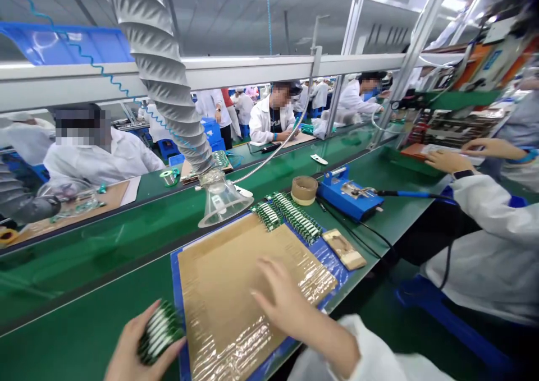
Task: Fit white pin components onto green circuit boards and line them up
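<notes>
Green bench (71, 280): my left hand (128, 350) clamps stacked circuit boards (161, 331) together; my right hand (295, 313) spreads open, empty, over plastic-wrapped cardboard (236, 308).

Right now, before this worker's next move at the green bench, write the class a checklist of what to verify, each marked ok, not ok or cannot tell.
1. Left hand gripping the stack of green circuit boards: ok, wrapped around it.
2. Right hand touching the plastic-wrapped cardboard pad: cannot tell.
3. Soldering iron resting in its blue stand: ok.
4. Rows of green boards lying flat: ok.
5. Fume hood drawing air: cannot tell.
6. Co-worker's hand apart from the pad: ok.
</notes>
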A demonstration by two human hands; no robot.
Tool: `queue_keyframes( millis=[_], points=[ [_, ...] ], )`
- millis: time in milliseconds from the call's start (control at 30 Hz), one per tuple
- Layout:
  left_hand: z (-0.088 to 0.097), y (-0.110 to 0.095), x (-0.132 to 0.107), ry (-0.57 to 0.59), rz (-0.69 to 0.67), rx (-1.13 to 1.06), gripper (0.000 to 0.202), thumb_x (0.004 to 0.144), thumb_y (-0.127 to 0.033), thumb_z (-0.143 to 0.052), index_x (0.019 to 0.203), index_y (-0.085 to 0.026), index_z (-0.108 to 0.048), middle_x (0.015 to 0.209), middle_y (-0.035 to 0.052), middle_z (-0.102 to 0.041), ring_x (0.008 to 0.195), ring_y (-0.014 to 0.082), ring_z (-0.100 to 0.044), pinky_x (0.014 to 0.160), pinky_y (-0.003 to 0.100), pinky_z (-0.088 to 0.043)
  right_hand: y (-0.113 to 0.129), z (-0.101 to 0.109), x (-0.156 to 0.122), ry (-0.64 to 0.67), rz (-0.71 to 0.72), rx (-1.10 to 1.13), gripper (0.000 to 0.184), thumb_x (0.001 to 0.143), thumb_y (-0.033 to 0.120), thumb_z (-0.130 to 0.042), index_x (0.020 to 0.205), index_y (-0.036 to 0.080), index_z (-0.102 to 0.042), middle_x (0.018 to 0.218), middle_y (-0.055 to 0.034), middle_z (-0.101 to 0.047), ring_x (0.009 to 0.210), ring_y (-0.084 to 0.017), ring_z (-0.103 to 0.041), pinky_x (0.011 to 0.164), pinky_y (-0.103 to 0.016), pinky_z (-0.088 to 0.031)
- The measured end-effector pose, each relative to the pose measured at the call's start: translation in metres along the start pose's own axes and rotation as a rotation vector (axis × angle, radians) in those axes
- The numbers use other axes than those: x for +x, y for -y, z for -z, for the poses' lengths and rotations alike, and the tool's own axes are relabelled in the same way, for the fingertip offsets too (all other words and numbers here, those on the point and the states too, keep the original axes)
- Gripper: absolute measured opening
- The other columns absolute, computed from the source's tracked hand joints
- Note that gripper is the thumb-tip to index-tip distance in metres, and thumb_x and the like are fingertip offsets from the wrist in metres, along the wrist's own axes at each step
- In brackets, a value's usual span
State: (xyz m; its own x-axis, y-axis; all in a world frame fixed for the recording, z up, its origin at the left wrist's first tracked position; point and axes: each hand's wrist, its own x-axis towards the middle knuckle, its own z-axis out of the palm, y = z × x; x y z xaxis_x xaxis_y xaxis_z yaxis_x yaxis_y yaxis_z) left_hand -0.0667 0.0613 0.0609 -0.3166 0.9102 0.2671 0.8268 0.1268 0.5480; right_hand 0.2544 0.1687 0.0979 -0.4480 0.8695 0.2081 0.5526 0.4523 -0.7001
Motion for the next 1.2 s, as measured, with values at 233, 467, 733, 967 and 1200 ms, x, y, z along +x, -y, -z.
queue_keyframes(
  millis=[233, 467, 733, 967, 1200],
  points=[
    [-0.139, -0.196, 0.071, 0.272, -0.151, -0.213, 0.075, 0.063, -0.031, -0.079, 0.129, -0.02, -0.047, 0.121, 0.0121, -0.054, 0.117, 0.0346, -0.049, 0.102, 0.054, -0.035, -0.114, 0.02, -0.05, -0.053, 0.184, -0.517, 0.101, 0.076, 0.072, -0.053, 0.151, 0.015, -0.014, 0.153, -0.0136, -0.024, 0.138, -0.037, -0.028, 0.102, -0.053, -0.044],
    [-0.21, -0.249, 0.104, 0.266, -0.146, -0.183, 0.076, 0.063, -0.029, -0.079, 0.13, -0.019, -0.046, 0.126, 0.0124, -0.05, 0.12, 0.0327, -0.043, 0.101, 0.049, -0.031, -0.146, -0.014, -0.056, -0.26, 0.337, -0.795, 0.087, 0.083, 0.05, -0.052, 0.149, 0.007, -0.014, 0.143, -0.0166, -0.041, 0.122, -0.036, -0.052, 0.087, -0.047, -0.053],
    [-0.22, -0.249, 0.111, 0.275, -0.156, -0.132, 0.078, 0.064, -0.035, -0.079, 0.132, -0.02, -0.044, 0.129, 0.0111, -0.05, 0.119, 0.0332, -0.038, 0.099, 0.049, -0.031, -0.156, -0.023, -0.061, -0.236, 0.257, -0.702, 0.078, 0.082, 0.026, -0.05, 0.15, 0.012, -0.015, 0.144, -0.0122, -0.039, 0.125, -0.032, -0.05, 0.09, -0.045, -0.053],
    [-0.217, -0.252, 0.117, 0.24, -0.183, -0.031, 0.079, 0.063, -0.038, -0.08, 0.131, -0.02, -0.046, 0.134, 0.0141, -0.044, 0.121, 0.0368, -0.037, 0.096, 0.052, -0.033, -0.154, -0.019, -0.061, -0.15, 0.187, -0.589, 0.079, 0.083, 0.023, -0.049, 0.151, 0.021, -0.009, 0.145, -0.0062, -0.038, 0.128, -0.031, -0.047, 0.092, -0.045, -0.052],
    [-0.182, -0.225, 0.103, 0.213, -0.228, 0.14, 0.095, 0.063, -0.06, -0.074, 0.141, -0.023, -0.031, 0.144, 0.0181, -0.031, 0.127, 0.0446, -0.032, 0.096, 0.064, -0.031, -0.142, 0.007, -0.065, -0.205, 0.212, -0.544, 0.076, 0.086, 0.035, -0.05, 0.151, 0.019, -0.013, 0.141, -0.0082, -0.047, 0.125, -0.028, -0.05, 0.093, -0.04, -0.053]
  ],
)
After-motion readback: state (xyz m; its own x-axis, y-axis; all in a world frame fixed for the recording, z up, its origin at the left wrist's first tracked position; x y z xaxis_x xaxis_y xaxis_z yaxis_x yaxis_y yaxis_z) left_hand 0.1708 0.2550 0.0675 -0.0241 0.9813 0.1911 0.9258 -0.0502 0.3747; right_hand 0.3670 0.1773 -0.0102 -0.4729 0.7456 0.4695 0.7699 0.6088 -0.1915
